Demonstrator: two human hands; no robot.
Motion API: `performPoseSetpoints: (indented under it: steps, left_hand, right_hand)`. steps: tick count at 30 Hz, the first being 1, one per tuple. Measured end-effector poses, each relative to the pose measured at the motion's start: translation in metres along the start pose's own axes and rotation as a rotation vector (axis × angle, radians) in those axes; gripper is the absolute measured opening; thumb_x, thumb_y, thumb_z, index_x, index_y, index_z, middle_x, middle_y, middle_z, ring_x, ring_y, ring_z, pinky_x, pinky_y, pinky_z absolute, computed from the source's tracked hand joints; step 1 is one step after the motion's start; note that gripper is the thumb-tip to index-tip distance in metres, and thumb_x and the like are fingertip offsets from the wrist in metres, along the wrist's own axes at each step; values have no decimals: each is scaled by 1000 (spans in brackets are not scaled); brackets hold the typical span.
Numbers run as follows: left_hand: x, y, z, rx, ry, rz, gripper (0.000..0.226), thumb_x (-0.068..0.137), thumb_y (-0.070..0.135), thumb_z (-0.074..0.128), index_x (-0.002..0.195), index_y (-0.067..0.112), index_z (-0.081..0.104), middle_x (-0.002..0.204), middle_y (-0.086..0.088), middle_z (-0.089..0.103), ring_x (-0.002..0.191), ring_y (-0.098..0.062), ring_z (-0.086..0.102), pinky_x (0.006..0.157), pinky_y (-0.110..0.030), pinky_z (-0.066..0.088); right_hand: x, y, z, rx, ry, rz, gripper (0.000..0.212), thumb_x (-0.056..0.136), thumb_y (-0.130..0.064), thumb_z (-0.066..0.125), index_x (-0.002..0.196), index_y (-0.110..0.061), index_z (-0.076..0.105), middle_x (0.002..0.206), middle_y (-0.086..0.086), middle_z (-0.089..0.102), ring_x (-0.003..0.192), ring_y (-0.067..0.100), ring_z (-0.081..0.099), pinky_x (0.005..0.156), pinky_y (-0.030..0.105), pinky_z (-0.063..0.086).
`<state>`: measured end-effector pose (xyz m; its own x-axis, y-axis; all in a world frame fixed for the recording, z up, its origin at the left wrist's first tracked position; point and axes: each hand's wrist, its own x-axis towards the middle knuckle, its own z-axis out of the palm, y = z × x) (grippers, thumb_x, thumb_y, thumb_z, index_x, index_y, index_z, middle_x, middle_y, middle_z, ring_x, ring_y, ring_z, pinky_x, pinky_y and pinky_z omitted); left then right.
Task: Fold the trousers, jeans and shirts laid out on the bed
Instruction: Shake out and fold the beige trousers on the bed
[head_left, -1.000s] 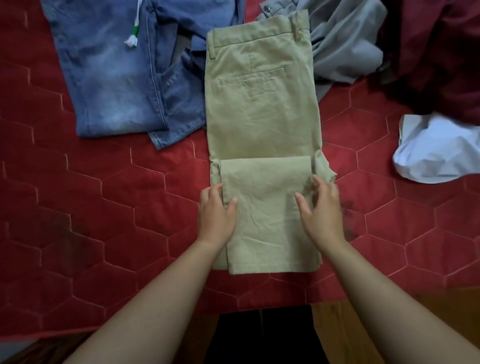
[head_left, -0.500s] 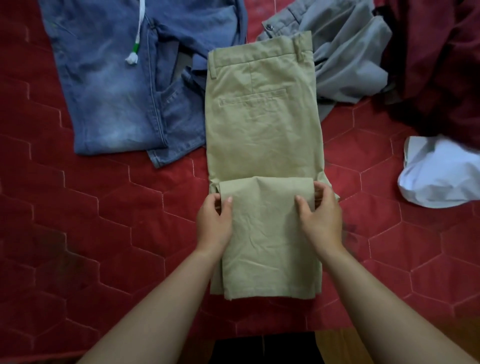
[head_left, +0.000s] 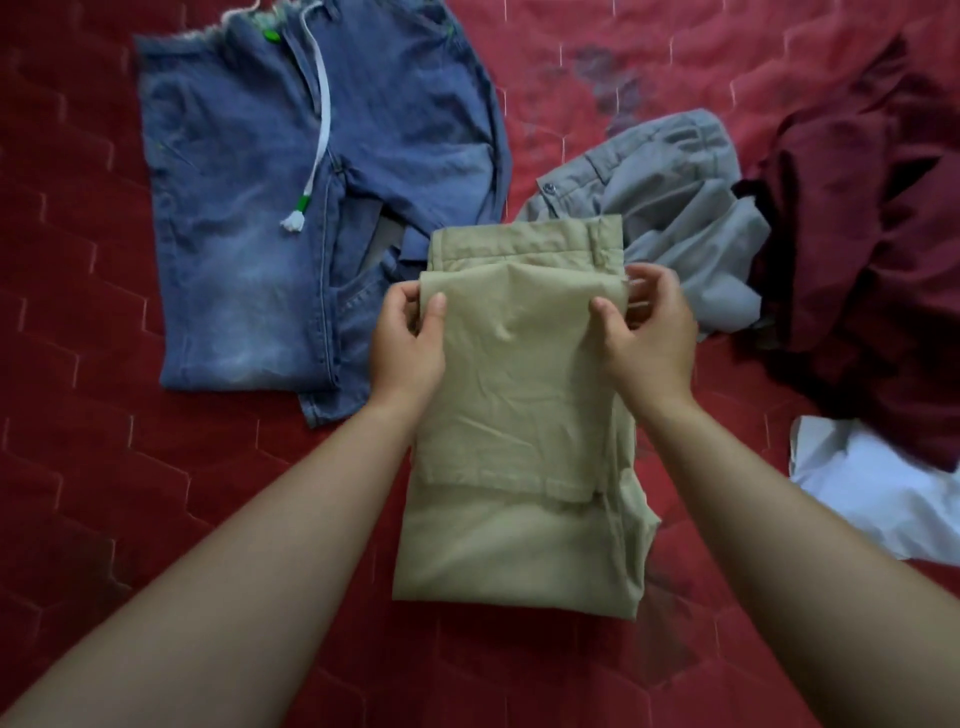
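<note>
The tan cotton trousers are your thing here. They lie lengthwise in the middle of the bed, with the fold end toward the near edge where you stand and the waistband toward the far edge. The leg section is doubled up over the seat, and its leading edge sits just short of the waistband, so a strip of belt loop shows beyond it.

Your left hand pinches the left corner of that top layer, thumb on top and fingers tucked under. Your right hand does the same at the right corner. Gripping both corners makes sense to me: the edge runs straight and the layers can't slide apart. I'd say this fold is nearly landed, and it wants laying down level with the waistband and then flattening.

The right side looks a bit messy, with a lower layer poking out past the top one, so you might square that up.

Around it, the faded blue denim jeans are spread flat toward the far left, one hem tucked under the tan pair. A crumpled grey garment is touching the waistband's right end. A dark maroon heap and a white shirt sit toward the right edge, all on the red quilted bed cover. None of those are folded yet.
</note>
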<state>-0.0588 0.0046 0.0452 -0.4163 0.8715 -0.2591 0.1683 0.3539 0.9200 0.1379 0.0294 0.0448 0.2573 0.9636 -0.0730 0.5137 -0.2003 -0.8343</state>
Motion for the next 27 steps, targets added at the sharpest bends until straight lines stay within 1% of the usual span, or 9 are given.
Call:
performPoseSetpoints:
  steps: [3, 6, 11, 14, 17, 19, 22, 25, 27]
  left_hand:
    - [26, -11, 4, 34, -22, -110, 16, 93, 13, 54, 108, 14, 49, 97, -4, 64, 79, -8, 60, 67, -14, 47]
    - [34, -24, 5, 164, -146, -201, 33, 89, 20, 60, 118, 14, 46, 106, -2, 62, 92, -13, 60, 79, -27, 50]
    - [3, -45, 4, 293, -161, -213, 21, 88, 28, 60, 103, 21, 48, 97, 10, 59, 95, -13, 58, 82, -31, 48]
    - [-12, -45, 5, 224, -109, -149, 11, 90, 25, 57, 99, 23, 51, 93, 15, 60, 91, -7, 61, 76, -25, 48]
    - [-17, -31, 4, 67, -64, -114, 10, 91, 23, 54, 94, 32, 53, 95, 13, 65, 85, 1, 62, 70, -14, 49]
    - [-30, -31, -1, 11, -48, -134, 14, 91, 19, 54, 95, 32, 53, 99, 10, 65, 90, -3, 64, 74, -17, 50]
    - [-60, -57, -15, 171, -143, -278, 17, 90, 14, 57, 104, 22, 54, 103, 5, 64, 100, -15, 62, 81, -24, 44]
    - [-71, -79, -24, 352, -339, -370, 18, 87, 18, 62, 103, 20, 55, 101, 6, 62, 101, -16, 61, 82, -24, 44]
    - [-54, -74, -19, 245, -280, -376, 18, 85, 23, 66, 100, 22, 57, 100, 6, 64, 96, -12, 62, 87, -31, 50]
  right_hand:
    - [34, -3, 16, -58, -71, -15, 34, 81, -16, 67, 113, -13, 56, 85, -3, 58, 82, 16, 58, 81, 34, 48]
    - [42, 0, 22, -77, -89, -2, 38, 84, -17, 65, 119, -12, 53, 95, 0, 59, 93, 21, 60, 84, 28, 46]
    - [-12, 20, 17, -100, -219, 8, 69, 88, -23, 62, 145, -17, 24, 146, 3, 39, 131, 15, 39, 103, 21, 32]
    - [-30, 26, 11, -96, -206, 78, 65, 90, -22, 60, 145, -19, 26, 140, 6, 47, 121, 18, 49, 90, 13, 33]
    - [-27, 15, 5, 1, -167, 71, 63, 88, -22, 61, 143, -23, 30, 136, 3, 51, 122, 13, 49, 95, 16, 36]
    - [-38, 12, 0, 27, -163, 73, 62, 87, -22, 60, 141, -28, 30, 133, -6, 52, 117, 4, 50, 95, 17, 39]
    - [-74, 27, -9, -75, -286, 157, 68, 87, -19, 62, 143, -28, 25, 127, -12, 52, 109, -3, 50, 86, 6, 38]
    - [-86, 44, -15, -183, -400, 245, 73, 86, -28, 64, 145, -22, 23, 133, 0, 53, 118, 16, 53, 93, 28, 45]
    - [-69, 46, -11, -178, -324, 214, 70, 83, -37, 65, 142, -19, 30, 126, 0, 56, 110, 13, 55, 87, 27, 44]
